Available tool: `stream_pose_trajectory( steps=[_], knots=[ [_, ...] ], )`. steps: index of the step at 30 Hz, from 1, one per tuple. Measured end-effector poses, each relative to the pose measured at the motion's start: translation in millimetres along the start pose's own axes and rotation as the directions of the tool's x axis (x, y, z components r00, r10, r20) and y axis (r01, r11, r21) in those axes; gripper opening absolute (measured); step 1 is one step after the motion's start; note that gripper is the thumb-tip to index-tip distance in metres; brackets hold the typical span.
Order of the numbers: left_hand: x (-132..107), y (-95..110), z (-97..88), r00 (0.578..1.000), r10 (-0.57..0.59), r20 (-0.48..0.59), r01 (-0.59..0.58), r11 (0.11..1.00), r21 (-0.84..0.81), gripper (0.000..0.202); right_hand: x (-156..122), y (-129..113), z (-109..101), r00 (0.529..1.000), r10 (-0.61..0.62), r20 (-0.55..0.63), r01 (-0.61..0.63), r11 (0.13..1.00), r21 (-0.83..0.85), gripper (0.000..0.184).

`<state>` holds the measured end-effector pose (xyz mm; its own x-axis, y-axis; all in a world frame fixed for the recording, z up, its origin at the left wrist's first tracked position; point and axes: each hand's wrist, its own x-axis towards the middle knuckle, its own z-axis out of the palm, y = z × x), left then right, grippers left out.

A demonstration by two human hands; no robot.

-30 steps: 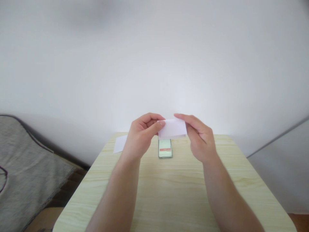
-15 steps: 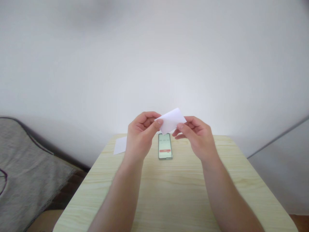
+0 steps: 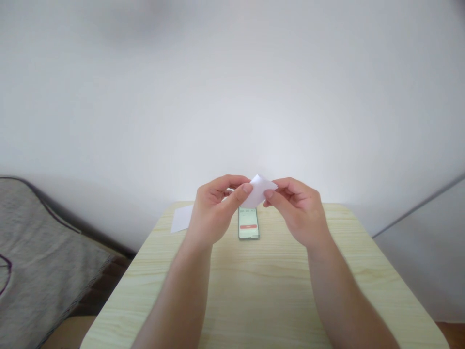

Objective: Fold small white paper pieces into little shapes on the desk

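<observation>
Small folded white paper pinched between left hand and right hand — held above a lit phone on pale wooden table; loose sheet far left.

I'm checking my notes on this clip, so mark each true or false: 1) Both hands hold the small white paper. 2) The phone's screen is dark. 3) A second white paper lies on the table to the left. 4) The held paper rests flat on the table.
1) True: the left hand and right hand pinch the folded white paper.
2) False: the phone has a lit screen.
3) True: a second paper lies on the table.
4) False: it is held up above the phone.
</observation>
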<state>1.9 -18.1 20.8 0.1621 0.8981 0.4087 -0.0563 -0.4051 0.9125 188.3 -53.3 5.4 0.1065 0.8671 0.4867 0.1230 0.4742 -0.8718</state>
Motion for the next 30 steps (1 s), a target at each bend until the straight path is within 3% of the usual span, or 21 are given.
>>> stream_pose_trajectory(
  steps=[5, 13, 22, 30],
  knots=[
    [-1.5, -0.5, -0.5, 1.000, 0.013, -0.021, -0.013, 1.000, -0.007, 0.021, -0.6, -0.6, -1.3, 1.000, -0.009, 0.016, 0.009, 1.000, 0.011, 0.013],
    [-1.1, 0.0, -5.2, 0.997, 0.042, 0.070, -0.041, 0.999, -0.026, 0.015, -2.6, -5.7, -0.4, 0.999, -0.005, 0.054, 0.004, 1.000, 0.008, 0.012],
    [-2.1, -3.1, 0.6, 0.998, 0.061, 0.016, -0.057, 0.983, -0.176, 0.011, -0.4, -2.3, 2.3, 1.000, -0.008, -0.024, 0.011, 0.989, 0.151, 0.018],
    [-2.5, -3.5, 1.9, 0.998, 0.062, -0.004, -0.061, 0.980, -0.189, 0.014, -2.6, -4.8, 1.6, 0.998, -0.016, -0.060, 0.024, 0.992, 0.125, 0.014]
  ],
)
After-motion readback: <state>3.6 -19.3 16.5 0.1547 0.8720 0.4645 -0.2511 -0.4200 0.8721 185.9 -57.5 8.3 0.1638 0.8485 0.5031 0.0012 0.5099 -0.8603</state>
